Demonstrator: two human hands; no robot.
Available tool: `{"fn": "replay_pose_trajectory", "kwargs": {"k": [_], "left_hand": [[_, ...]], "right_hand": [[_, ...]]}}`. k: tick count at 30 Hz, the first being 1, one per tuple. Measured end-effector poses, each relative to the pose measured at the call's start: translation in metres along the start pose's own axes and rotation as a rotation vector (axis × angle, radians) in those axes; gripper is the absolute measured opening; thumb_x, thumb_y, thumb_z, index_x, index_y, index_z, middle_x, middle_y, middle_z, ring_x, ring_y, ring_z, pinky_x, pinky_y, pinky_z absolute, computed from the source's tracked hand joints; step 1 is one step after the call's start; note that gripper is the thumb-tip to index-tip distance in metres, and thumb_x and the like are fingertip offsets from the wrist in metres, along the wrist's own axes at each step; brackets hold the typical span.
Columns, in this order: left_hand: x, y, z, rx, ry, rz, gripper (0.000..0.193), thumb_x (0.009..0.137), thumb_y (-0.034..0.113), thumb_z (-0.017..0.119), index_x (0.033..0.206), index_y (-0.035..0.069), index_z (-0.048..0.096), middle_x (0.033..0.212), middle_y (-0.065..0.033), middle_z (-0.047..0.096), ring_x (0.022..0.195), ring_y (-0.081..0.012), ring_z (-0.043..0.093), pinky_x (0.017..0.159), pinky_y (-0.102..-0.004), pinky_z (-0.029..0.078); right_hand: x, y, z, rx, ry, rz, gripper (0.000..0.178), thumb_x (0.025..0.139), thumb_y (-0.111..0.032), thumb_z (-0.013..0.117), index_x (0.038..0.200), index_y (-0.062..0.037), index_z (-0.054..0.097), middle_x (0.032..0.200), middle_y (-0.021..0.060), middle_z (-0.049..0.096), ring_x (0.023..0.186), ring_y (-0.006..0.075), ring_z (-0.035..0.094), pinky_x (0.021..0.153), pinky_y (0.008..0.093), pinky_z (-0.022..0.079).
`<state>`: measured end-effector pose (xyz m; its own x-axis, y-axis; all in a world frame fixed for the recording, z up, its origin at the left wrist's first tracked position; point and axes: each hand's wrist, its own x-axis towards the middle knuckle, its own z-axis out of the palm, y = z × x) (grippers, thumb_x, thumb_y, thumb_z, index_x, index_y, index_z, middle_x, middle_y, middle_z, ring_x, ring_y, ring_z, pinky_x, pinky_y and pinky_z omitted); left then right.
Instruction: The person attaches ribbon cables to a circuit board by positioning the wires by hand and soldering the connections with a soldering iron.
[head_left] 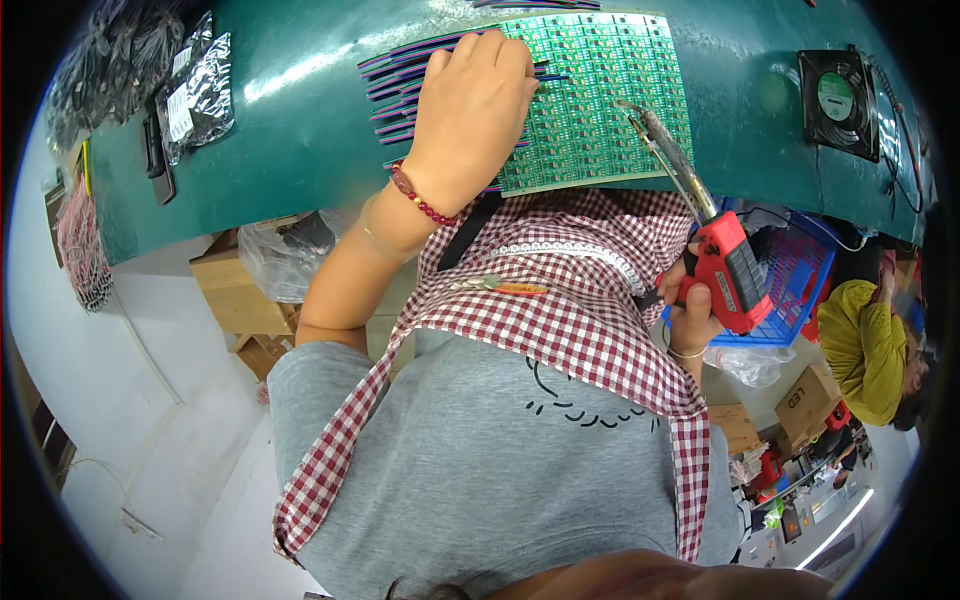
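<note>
A green panel of many small circuit boards [610, 100] lies on the table in front of me. Along its left side are rows of thin multi-coloured ribbon wires [398, 92]. My left hand [475, 110] is closed over that side, its fingers pinched on a wire whose end [553, 77] sticks out past the fingertips. The exact grip is partly hidden by the hand. In my right hand [695, 318] is a red and black soldering gun [730, 272], held by its handle. Its metal tip [630, 110] points over the right part of the panel.
A black fan [838, 105] with a cable stands on the green table [300, 130] at the right. Black plastic bags [200, 95] and bundled wires [110, 70] lie at the left. Below the right edge is a blue basket [800, 290]; another person [865, 350] sits beyond it.
</note>
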<state>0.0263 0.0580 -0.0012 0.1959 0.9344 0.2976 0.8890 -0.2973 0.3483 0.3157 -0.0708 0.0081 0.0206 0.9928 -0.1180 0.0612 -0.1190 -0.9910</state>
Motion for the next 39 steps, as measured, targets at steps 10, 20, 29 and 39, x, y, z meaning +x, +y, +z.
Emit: {"fn": "replay_pose_trajectory", "kwargs": {"k": [10,20,29,39], "left_hand": [[-0.005,-0.004,-0.005,-0.184,-0.055,0.049,0.017,0.078,0.007,0.072,0.088,0.006,0.058,0.085,-0.0064,0.059,0.085,-0.0281,0.057,0.074,-0.0398,0.042],[-0.007,-0.002,-0.007,-0.285,-0.058,0.003,0.014,0.078,0.005,0.070,0.084,0.001,0.057,0.081,-0.0115,0.056,0.084,-0.0314,0.056,0.077,-0.0403,0.046],[-0.005,0.001,-0.014,-0.285,-0.034,0.027,0.009,0.083,0.005,0.067,0.087,0.001,0.060,0.083,-0.0109,0.060,0.079,-0.0301,0.059,0.073,-0.0390,0.048],[-0.053,0.014,-0.028,-0.299,-0.041,-0.003,0.012,0.078,0.001,0.072,0.087,0.003,0.064,0.083,-0.0084,0.060,0.077,-0.0276,0.061,0.069,-0.0370,0.050]], "right_hand": [[0.004,0.011,-0.007,-0.015,-0.057,-0.026,0.064,0.095,-0.047,0.058,0.129,0.0063,0.046,0.072,0.0093,0.056,0.053,0.0121,0.047,0.053,0.0273,0.045],[0.002,0.010,-0.002,0.109,-0.034,-0.030,0.038,0.095,-0.025,0.059,0.116,0.0071,0.055,0.077,0.0083,0.058,0.059,0.0119,0.052,0.055,0.0269,0.045],[0.005,0.008,-0.001,0.125,-0.053,-0.049,0.040,0.094,-0.026,0.061,0.116,0.0067,0.055,0.076,0.0083,0.058,0.059,0.0120,0.053,0.055,0.0262,0.045],[-0.010,0.002,-0.011,0.139,-0.208,0.154,0.038,0.091,-0.029,0.069,0.110,0.0033,0.061,0.085,0.0088,0.064,0.067,0.0125,0.057,0.060,0.0270,0.047]]}}
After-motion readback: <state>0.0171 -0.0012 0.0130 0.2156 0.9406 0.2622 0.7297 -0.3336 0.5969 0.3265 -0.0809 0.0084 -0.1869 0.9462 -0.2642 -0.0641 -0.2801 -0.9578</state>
